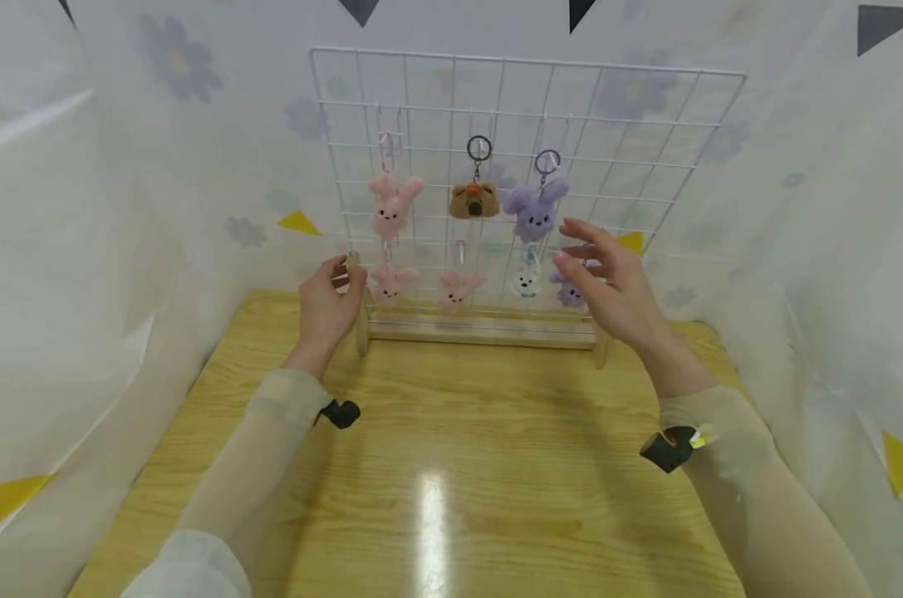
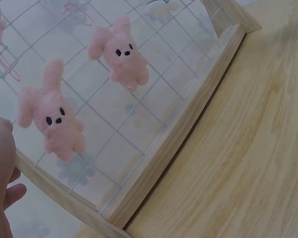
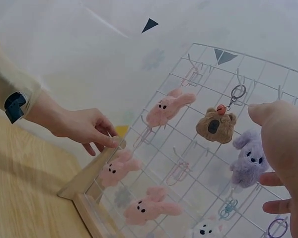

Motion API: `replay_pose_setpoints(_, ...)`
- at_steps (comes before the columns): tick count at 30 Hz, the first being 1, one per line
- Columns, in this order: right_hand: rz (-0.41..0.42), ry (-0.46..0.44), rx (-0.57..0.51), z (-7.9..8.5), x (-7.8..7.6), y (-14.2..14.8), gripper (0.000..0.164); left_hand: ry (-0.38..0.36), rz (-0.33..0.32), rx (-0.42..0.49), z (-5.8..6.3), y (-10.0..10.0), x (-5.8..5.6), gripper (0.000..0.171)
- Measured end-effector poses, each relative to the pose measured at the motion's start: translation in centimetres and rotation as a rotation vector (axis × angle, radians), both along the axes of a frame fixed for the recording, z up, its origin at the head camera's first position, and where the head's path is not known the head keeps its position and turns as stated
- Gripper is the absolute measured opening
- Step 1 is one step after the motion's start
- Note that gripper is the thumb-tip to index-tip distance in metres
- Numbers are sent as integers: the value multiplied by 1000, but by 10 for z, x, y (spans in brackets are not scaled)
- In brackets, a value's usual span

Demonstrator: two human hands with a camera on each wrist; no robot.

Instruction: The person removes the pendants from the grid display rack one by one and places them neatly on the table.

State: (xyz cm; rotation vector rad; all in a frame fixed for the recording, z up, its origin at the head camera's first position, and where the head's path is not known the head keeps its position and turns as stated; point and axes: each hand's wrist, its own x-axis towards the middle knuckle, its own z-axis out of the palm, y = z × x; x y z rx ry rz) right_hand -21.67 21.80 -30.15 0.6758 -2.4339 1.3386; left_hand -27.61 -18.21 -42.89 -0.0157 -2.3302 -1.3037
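Note:
My left hand point(image 1: 330, 301) grips the top of the left wooden post point(image 1: 361, 311) of a white wire grid rack point(image 1: 526, 62). In the right wrist view, its thumb and fingers lie on either side of that post. Slightly bent and holding nothing, the fingers of my right hand point(image 1: 615, 286) hover in front of the grid's right side. They overlap a lower purple bunny keychain point(image 1: 571, 292). Just left of them hangs an upper purple bunny keychain point(image 1: 535, 212). Beside that one are a brown bear-like keychain point(image 1: 473, 201) and a pink bunny keychain point(image 1: 391, 208).
Two more pink bunny keychains point(image 2: 54, 119) and a small white animal keychain point(image 1: 527, 282) hang in the lower row. The rack's wooden base bar point(image 1: 481, 332) stands at the back of a wood-grain table point(image 1: 451, 432). Pale flowered sheeting point(image 1: 197, 166) encloses the table.

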Motion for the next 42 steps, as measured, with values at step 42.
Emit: replay_pose_setpoints(42, 28, 25, -151, 13, -25, 0, 43, 74, 57, -104, -5, 2, -14, 31)
